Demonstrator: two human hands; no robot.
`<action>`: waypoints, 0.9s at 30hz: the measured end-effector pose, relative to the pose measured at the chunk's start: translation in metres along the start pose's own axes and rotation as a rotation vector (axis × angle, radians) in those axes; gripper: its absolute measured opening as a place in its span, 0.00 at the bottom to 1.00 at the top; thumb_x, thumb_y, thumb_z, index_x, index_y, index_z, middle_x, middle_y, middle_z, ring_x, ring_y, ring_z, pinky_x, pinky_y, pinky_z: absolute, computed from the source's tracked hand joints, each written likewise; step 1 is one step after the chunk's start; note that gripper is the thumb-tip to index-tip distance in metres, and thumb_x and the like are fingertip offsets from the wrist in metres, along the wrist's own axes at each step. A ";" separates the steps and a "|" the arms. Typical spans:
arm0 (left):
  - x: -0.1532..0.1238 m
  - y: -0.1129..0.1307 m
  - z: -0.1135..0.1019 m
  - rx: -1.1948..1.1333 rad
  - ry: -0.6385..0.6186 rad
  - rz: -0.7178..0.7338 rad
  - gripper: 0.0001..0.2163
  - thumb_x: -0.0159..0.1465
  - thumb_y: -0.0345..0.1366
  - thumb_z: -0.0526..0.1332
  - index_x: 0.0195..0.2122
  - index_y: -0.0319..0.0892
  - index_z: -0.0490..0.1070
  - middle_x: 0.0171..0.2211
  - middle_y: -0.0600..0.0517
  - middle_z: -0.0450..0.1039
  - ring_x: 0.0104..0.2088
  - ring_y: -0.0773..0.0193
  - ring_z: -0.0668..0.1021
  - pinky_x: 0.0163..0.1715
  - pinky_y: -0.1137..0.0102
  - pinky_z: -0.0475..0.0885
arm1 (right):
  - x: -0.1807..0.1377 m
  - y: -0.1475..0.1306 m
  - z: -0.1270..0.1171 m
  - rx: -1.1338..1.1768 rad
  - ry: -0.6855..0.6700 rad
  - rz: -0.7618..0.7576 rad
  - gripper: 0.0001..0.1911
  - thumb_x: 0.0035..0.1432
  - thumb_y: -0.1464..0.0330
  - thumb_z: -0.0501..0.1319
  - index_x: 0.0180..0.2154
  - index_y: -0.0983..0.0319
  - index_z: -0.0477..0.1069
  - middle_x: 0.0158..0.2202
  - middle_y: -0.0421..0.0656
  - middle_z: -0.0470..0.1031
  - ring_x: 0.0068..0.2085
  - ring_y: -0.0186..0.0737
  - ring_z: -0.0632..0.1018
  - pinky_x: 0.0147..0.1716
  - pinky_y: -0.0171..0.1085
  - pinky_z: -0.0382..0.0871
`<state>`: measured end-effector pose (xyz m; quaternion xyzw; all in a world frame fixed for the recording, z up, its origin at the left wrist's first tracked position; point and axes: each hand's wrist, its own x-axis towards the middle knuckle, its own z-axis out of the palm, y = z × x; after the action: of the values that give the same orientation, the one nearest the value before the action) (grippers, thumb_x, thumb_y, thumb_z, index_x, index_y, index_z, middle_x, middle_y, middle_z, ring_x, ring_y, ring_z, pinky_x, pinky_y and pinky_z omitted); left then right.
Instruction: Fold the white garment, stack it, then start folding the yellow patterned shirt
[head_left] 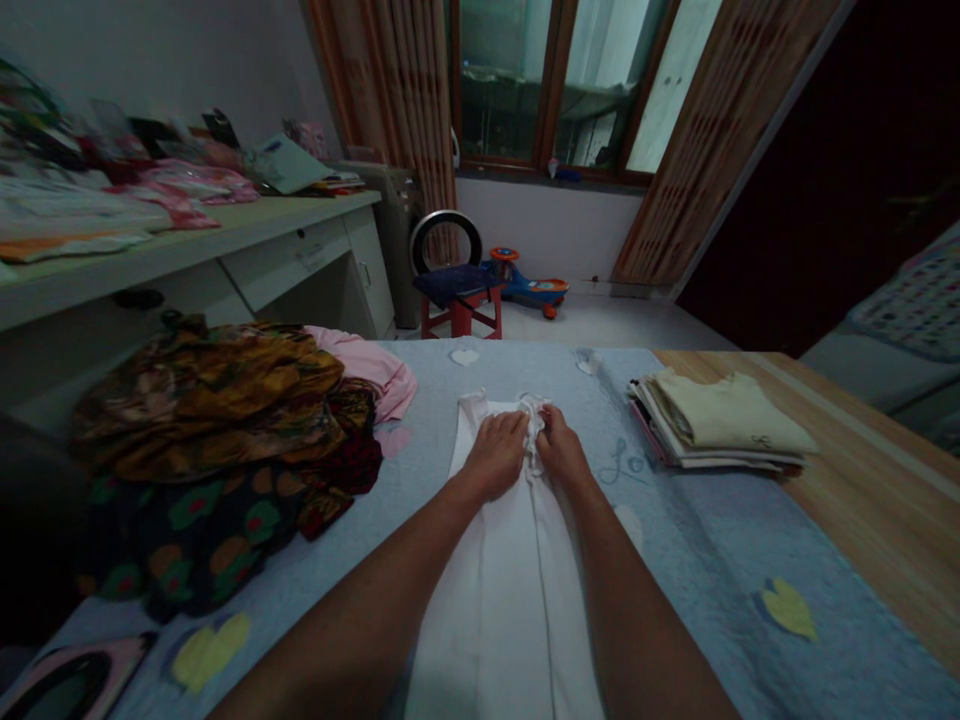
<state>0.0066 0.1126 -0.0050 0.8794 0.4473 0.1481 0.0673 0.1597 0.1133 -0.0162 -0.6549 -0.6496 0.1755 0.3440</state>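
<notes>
A long white garment [510,600] with a ruffled strip lies in a narrow lengthwise shape on the blue cover, its near end running out of view between my forearms. My left hand [496,455] rests flat on its far part, palm down, fingers stretched toward the ruffle. Opposite it, my right hand [561,450] grips the right edge beside the ruffle, with the fingers bent and the thumb side partly hidden.
A heap of patterned clothes [225,410] lies on the left. On the right sits a stack of folded clothes [727,415], near bare wood [885,500]. Beyond the blue cover [697,580] are a red stool [461,315], a ride-on toy [529,285] and a cluttered desk [300,225].
</notes>
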 end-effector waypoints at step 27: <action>0.000 -0.008 0.005 -0.138 0.153 0.113 0.23 0.64 0.24 0.53 0.60 0.46 0.65 0.62 0.48 0.66 0.62 0.56 0.64 0.64 0.53 0.56 | 0.005 0.009 0.010 -0.273 -0.053 -0.119 0.34 0.61 0.71 0.51 0.67 0.67 0.49 0.62 0.54 0.67 0.63 0.46 0.68 0.61 0.45 0.61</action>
<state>0.0020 0.1177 -0.0122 0.8828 0.3894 0.2487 0.0849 0.1601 0.1209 -0.0286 -0.6510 -0.7139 0.0820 0.2446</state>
